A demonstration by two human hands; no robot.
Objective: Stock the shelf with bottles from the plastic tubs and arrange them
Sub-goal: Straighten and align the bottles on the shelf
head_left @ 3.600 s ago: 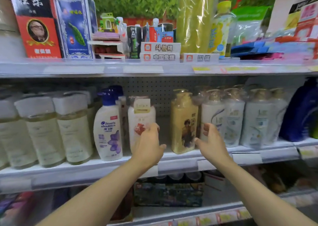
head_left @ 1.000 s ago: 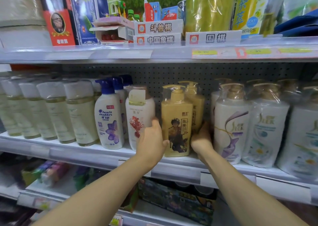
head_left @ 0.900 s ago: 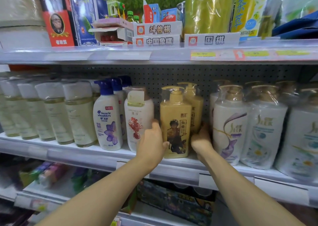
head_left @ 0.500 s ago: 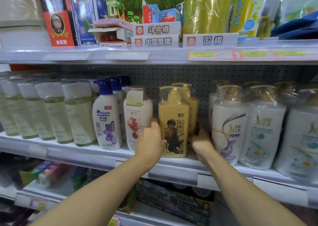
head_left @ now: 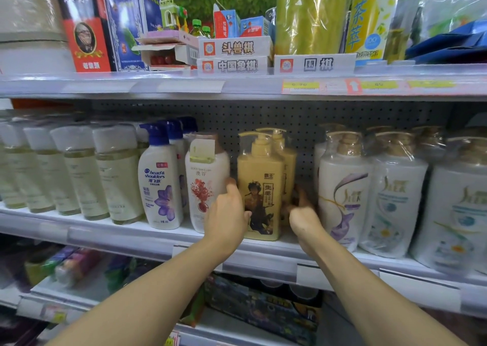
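A yellow pump bottle (head_left: 261,184) with a figure on its label stands at the front of the middle shelf (head_left: 126,237). A second yellow bottle (head_left: 289,158) stands close behind it to the right. My left hand (head_left: 226,220) is wrapped around the front bottle's left side, thumb up against it. My right hand (head_left: 303,215) is at the right side of the yellow bottles, its fingers pushed into the gap before a white wrapped pump bottle (head_left: 344,190). The fingertips are hidden there, so I cannot tell which yellow bottle they touch. No plastic tub is in view.
A white bottle with a red flower (head_left: 208,184) and a blue-capped Head & Shoulders bottle (head_left: 160,182) stand just left of my left hand. Several pale clear bottles (head_left: 79,169) fill the far left. The upper shelf (head_left: 237,87) carries boxes; packaged goods (head_left: 263,308) lie below.
The front yellow bottle has slid slightly left, toward the white flower bottle. Both hands have stayed on the yellow bottles. The camera has come closer since the earliest frame.
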